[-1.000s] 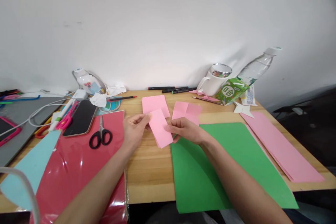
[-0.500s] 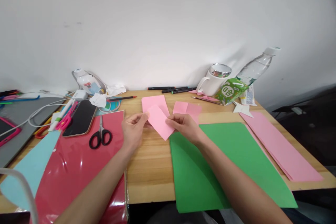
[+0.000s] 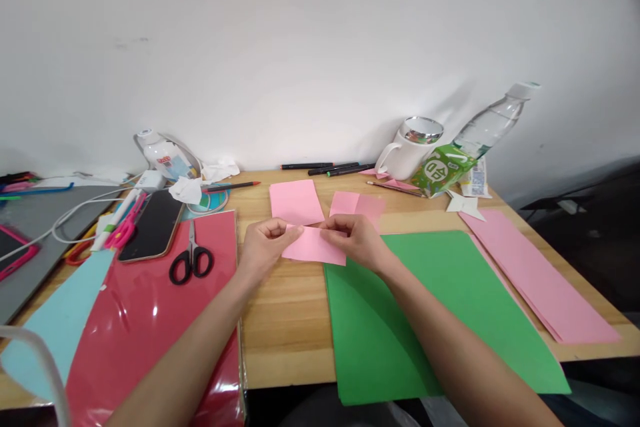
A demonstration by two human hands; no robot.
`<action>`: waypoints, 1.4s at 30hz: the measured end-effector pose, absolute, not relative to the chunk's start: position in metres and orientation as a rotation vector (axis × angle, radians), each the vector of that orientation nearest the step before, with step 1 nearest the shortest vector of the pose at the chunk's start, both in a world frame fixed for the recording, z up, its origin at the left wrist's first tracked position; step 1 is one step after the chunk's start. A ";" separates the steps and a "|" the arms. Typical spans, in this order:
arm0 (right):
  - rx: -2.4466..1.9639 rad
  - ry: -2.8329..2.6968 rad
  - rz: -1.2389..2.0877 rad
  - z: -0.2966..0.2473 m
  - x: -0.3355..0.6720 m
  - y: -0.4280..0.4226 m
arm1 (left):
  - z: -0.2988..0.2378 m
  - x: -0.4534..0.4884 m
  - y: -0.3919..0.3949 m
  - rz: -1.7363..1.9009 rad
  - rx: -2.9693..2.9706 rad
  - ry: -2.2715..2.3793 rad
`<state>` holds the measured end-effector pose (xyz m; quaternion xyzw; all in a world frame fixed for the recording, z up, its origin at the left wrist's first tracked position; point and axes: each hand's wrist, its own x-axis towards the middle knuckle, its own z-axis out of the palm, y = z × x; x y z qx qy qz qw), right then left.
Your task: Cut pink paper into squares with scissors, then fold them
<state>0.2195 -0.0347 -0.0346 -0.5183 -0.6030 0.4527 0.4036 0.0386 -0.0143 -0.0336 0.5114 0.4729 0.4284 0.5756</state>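
Observation:
Both hands hold one small folded pink paper [image 3: 314,247] just above the wooden table [image 3: 285,320]. My left hand [image 3: 265,248] pinches its left end with fingers curled. My right hand [image 3: 356,239] grips its right end from above. The paper lies nearly level, long side left to right. Behind it on the table rest a flat pink rectangle [image 3: 296,201] and a creased pink piece [image 3: 358,205].
A green sheet [image 3: 450,320] lies right of centre, long pink strips [image 3: 540,280] at the far right. At left a red sheet [image 3: 150,327] carries black scissors [image 3: 191,260], with a phone [image 3: 154,227] beside it. Mug [image 3: 407,147], bottle [image 3: 493,123] and pens [image 3: 325,168] line the wall.
The pink paper has turned from a steep diagonal to nearly level. My right hand shifted onto its right end, and both hands moved slightly farther from me.

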 end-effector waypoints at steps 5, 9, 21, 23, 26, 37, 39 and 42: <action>-1.260 -1.544 1.159 -0.038 0.218 -0.035 | -0.032 0.040 -0.019 0.964 1.335 1.178; -1.321 -1.613 1.031 -0.036 0.215 -0.036 | -0.031 0.044 -0.022 0.957 1.439 1.209; -1.460 -1.513 0.963 -0.030 0.238 -0.029 | -0.022 0.030 -0.009 1.229 1.267 1.287; -1.475 -1.462 0.934 -0.029 0.243 -0.027 | -0.022 0.027 -0.005 1.297 1.241 1.316; -1.390 -1.376 0.893 -0.028 0.242 -0.026 | -0.023 0.025 -0.003 1.285 1.269 1.312; -1.202 -1.407 1.229 -0.043 0.216 -0.032 | -0.024 0.032 -0.008 1.024 1.111 1.022; -1.192 -1.238 1.230 -0.044 0.214 -0.031 | -0.023 0.033 -0.009 0.974 1.091 0.941; -1.171 -1.127 1.203 -0.045 0.213 -0.029 | -0.024 0.035 -0.012 0.961 1.132 0.934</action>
